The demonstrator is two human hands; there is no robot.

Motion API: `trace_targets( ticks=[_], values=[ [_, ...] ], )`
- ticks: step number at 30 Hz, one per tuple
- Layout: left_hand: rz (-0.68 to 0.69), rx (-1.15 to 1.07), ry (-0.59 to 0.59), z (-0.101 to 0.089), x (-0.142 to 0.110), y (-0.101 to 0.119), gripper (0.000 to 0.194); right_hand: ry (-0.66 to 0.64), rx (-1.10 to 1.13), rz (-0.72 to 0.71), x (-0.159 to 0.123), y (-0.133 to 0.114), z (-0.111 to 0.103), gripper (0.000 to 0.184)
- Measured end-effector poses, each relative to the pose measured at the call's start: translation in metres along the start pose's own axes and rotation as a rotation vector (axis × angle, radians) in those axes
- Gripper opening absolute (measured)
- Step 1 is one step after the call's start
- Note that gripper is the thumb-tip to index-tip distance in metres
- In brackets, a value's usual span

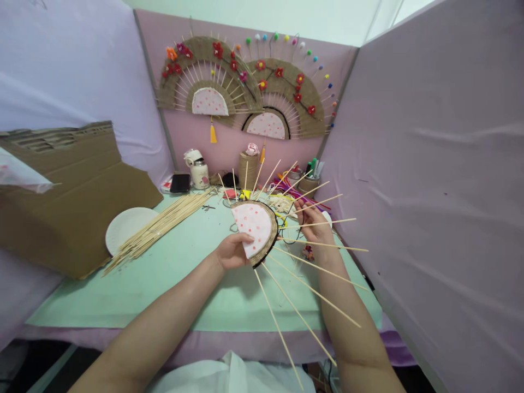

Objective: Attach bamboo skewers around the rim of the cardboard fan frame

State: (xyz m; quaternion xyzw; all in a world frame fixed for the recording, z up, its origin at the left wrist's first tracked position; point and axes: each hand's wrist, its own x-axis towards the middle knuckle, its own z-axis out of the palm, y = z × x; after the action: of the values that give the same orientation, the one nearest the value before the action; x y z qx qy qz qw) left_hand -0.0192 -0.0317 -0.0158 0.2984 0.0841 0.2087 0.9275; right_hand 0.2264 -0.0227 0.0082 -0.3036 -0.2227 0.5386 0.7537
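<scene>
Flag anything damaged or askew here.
The brown cardboard at the left looks torn: its upper edge is ragged, with corrugation exposed. The loose sticks lie partly across the white plate, looking untidy.

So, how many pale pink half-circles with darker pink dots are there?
3: the nearest half-circle in the left hand, the second half-circle on the left hanging brown flowered fan, and the third half-circle on the right hanging brown flowered fan. More could be hidden.

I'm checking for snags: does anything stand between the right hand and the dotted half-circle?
Yes. Between the right hand and the dotted half-circle are thin sticks fanning out from its curved edge, some crossing the hand in this view, and a loop of black cord.
</scene>
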Motion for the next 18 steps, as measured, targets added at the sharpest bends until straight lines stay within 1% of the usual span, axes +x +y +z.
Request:
trace_targets(
  ticks=[3,7,13,18],
  values=[
    [0.055,-0.003,0.034,-0.002,0.003,-0.001,0.053,0.013,-0.001,0.005,0.0,0.001,-0.001,0.016],
    [0.095,0.029,-0.02,0.003,0.003,-0.002,0.064,0.0,-0.023,-0.005,0.001,0.002,-0.002,0.017],
    [0.116,0.046,-0.097,0.017,-0.001,-0.002,0.069,0.008,-0.041,-0.001,-0.003,0.002,0.002,0.02],
    [0.141,0.067,-0.11,0.02,-0.002,-0.003,0.073,0.021,-0.017,0.008,-0.005,0.002,0.006,0.02]
  ],
)
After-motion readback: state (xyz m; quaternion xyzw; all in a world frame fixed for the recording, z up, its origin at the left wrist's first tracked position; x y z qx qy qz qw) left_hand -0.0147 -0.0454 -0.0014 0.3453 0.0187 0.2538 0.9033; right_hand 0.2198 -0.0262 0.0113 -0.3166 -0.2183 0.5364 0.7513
